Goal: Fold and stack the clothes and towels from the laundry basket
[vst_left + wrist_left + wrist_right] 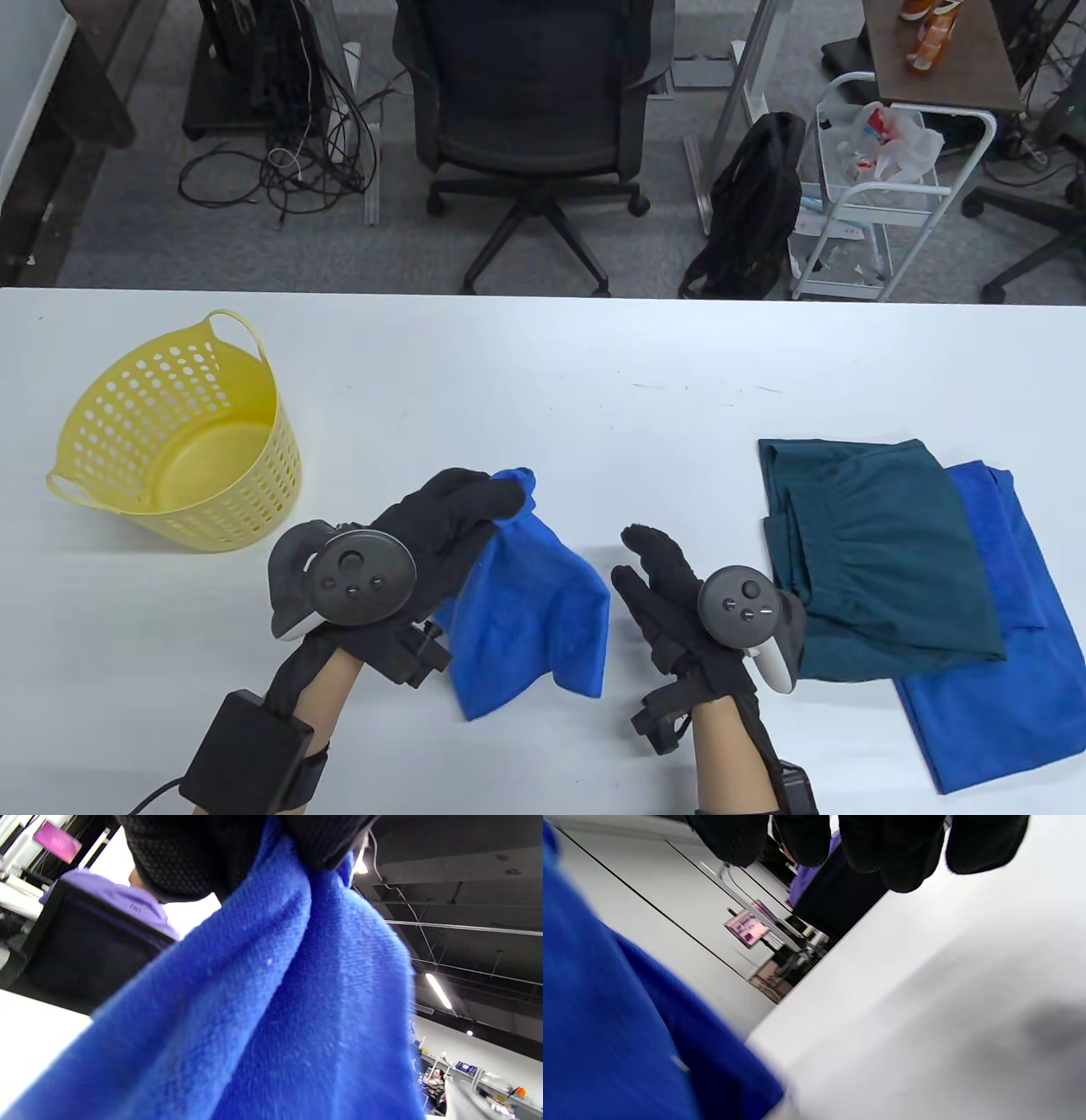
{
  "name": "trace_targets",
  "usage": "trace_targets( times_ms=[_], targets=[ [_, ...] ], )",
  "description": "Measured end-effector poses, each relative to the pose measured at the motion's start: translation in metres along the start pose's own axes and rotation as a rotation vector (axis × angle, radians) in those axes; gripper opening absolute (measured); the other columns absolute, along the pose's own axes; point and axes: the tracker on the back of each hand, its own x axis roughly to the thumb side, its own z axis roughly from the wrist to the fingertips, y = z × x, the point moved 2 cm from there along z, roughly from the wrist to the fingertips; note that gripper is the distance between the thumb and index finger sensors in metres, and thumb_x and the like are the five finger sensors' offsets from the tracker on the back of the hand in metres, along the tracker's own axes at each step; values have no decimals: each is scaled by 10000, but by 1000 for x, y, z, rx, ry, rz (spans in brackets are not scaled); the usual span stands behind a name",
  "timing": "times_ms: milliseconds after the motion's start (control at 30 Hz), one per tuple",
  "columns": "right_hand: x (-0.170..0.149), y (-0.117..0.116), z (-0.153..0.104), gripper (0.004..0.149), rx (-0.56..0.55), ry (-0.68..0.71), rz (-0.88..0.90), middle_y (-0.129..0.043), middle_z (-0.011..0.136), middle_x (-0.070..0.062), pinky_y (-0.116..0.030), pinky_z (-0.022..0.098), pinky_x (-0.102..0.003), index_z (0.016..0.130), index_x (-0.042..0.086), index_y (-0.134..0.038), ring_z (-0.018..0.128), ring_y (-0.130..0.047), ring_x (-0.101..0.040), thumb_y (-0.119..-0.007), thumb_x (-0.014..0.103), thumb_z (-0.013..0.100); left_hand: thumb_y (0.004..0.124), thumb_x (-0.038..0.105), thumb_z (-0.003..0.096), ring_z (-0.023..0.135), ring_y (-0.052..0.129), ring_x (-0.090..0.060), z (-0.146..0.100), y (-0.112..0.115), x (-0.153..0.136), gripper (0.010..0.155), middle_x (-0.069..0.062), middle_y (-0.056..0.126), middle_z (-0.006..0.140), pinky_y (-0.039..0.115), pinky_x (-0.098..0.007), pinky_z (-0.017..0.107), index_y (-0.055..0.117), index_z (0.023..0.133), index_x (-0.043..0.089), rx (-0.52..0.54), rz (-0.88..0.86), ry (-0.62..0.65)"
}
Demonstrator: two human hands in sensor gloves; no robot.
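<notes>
My left hand point(462, 509) grips a small blue towel point(526, 603) by its top corner and holds it hanging above the table. In the left wrist view the towel point(275, 1005) hangs bunched from my gloved fingers point(186, 857). My right hand point(657, 577) is open and empty, just right of the towel, fingers spread. In the right wrist view the towel point(606, 1027) fills the left side and my fingertips point(895, 853) hang free above the table. A folded dark teal garment point(874, 552) lies on a folded blue towel point(993, 662) at the right.
A yellow perforated laundry basket point(178, 433) stands at the left of the white table point(543, 373), with nothing visible inside. Beyond the far edge are an office chair point(534, 110), a black backpack point(751, 204) and a white cart point(882, 187).
</notes>
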Motion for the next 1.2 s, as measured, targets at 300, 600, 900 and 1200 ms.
trace_targets(
  times_ms=[300, 600, 900, 1200],
  targets=[
    [87, -2, -17, 379, -51, 307, 94, -823, 875, -153, -819, 516, -487, 955, 126, -752, 619, -900, -241, -727, 327, 634, 907, 388, 486, 614, 1014, -114, -11, 19, -3, 544, 2, 894, 868, 889, -425, 579, 693, 980, 313, 46, 6, -58],
    [75, -15, -16, 385, -118, 193, 311, -701, 1020, -278, -737, 594, -635, 966, 58, -698, 815, -853, -433, -655, 271, 648, 847, 365, 541, 922, 948, -233, -38, 48, 14, 874, -68, 791, 1080, 802, -524, 691, 341, 1215, 134, -63, -197, 107],
    [84, -10, -13, 380, 86, 379, 490, -597, 1111, -266, -628, 666, -686, 971, 67, -703, 957, -720, -476, -648, 195, 616, 792, 435, 573, 1047, 659, -501, -47, 62, -34, 805, -293, 514, 1211, 656, -667, 706, 401, 1231, 184, -141, -309, -137],
    [81, 15, -21, 389, -180, 386, 325, -563, 1104, -294, -618, 680, -657, 956, 23, -690, 953, -717, -474, -628, 168, 601, 852, 510, 514, 1010, 765, -418, -53, 62, -39, 475, -150, 704, 1153, 667, -677, 705, 757, 934, 311, -195, -262, -89]
  ],
)
